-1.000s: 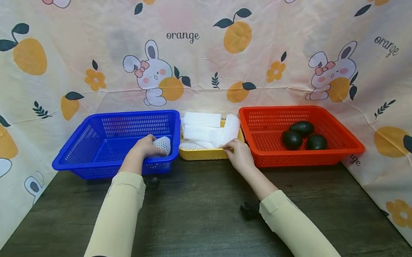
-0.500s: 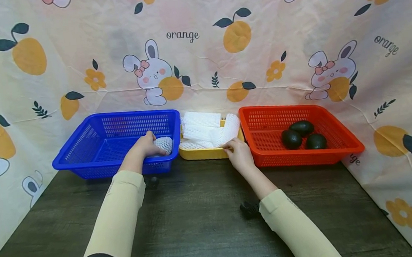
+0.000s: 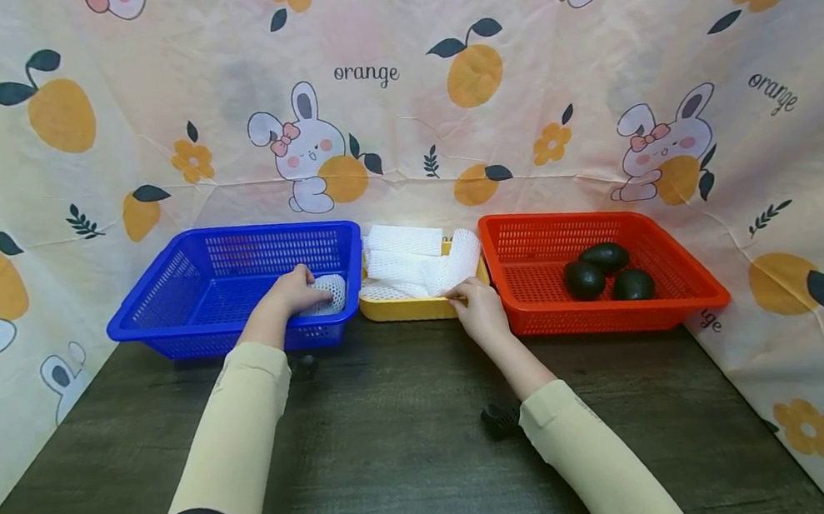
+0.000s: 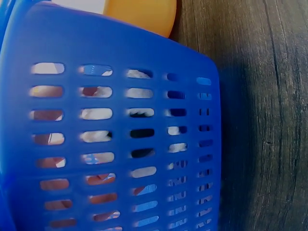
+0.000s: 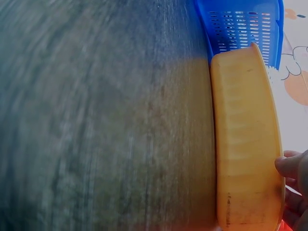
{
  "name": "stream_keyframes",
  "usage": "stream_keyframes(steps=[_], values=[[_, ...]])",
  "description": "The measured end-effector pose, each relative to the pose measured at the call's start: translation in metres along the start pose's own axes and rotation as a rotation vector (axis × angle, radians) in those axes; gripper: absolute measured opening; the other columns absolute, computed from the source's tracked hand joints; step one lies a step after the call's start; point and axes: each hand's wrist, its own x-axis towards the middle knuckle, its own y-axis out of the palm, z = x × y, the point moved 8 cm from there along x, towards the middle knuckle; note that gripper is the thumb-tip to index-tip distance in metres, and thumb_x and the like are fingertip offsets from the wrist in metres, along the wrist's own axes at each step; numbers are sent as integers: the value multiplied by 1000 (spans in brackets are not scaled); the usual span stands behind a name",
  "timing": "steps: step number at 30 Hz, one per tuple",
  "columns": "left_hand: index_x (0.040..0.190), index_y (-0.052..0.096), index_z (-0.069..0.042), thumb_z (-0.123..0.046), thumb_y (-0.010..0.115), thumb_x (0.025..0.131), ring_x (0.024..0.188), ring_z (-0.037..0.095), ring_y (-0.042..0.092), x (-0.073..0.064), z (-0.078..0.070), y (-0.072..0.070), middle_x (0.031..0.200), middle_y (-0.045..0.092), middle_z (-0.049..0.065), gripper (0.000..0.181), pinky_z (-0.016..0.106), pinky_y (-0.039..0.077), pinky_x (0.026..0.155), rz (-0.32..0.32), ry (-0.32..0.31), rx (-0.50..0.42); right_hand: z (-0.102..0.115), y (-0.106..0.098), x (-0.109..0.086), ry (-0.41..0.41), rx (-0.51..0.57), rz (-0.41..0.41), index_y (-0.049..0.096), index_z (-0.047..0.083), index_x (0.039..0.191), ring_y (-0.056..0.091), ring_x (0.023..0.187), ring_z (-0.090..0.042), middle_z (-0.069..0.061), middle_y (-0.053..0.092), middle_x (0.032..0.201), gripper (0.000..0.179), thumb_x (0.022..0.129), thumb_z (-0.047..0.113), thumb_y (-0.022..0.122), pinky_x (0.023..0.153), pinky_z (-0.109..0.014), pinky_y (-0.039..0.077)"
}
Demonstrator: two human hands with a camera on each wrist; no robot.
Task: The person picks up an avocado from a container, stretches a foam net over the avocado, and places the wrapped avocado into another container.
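Note:
My left hand reaches into the blue basket at the left. It holds a rounded white foam net sleeve near the basket's right end. Through the slots in the left wrist view, white netting shows with dark patches, and parts of the fingers appear; the rest is behind the basket wall. My right hand grips the front rim of the yellow tray, right beside the flat white foam nets lying in it. In the right wrist view its thumb lies over the tray's rim.
Three dark green avocados lie in the red basket on the right. The yellow tray stands between the two baskets on a dark wooden table. A printed cloth hangs behind. Small black items show beside the forearms.
My left hand and the netted thing have shifted slightly inside the blue basket, the thumb now reaching further over the net. My right hand stays at the yellow tray.

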Motion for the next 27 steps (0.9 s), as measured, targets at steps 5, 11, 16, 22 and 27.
stream_keyframes(steps=[5,11,16,22,27], values=[[114,41,1,-32,67,88,102,37,47,-3,0,0,112,50,24,49,50,40,92,14,-8,2,0,0,0,-1,-8,4,76,7,94,61,90,-23,-7,65,95,10,85,5,71,81,-37,48],[114,41,2,-33,69,86,103,37,47,-4,0,-1,113,50,24,53,50,39,93,21,-6,20,1,0,-1,-8,-13,4,76,6,94,61,91,-24,-7,65,96,10,85,5,71,81,-38,48],[113,42,2,-33,70,86,101,37,47,-4,-1,-1,111,50,24,52,50,39,92,10,3,33,1,0,-1,-17,-10,-4,75,6,95,61,92,-24,-8,66,96,11,85,5,71,82,-38,48],[114,43,2,-35,70,85,103,38,48,-5,-3,-3,113,51,24,54,52,39,93,4,12,69,1,0,-2,-20,-14,2,75,7,96,61,93,-24,-8,66,97,12,85,5,72,83,-38,48],[115,44,2,-36,70,85,104,39,48,-6,-5,-4,115,52,24,55,53,39,94,3,19,87,1,0,-4,-18,-18,15,75,7,98,61,95,-24,-7,66,99,13,85,6,72,84,-39,48]])
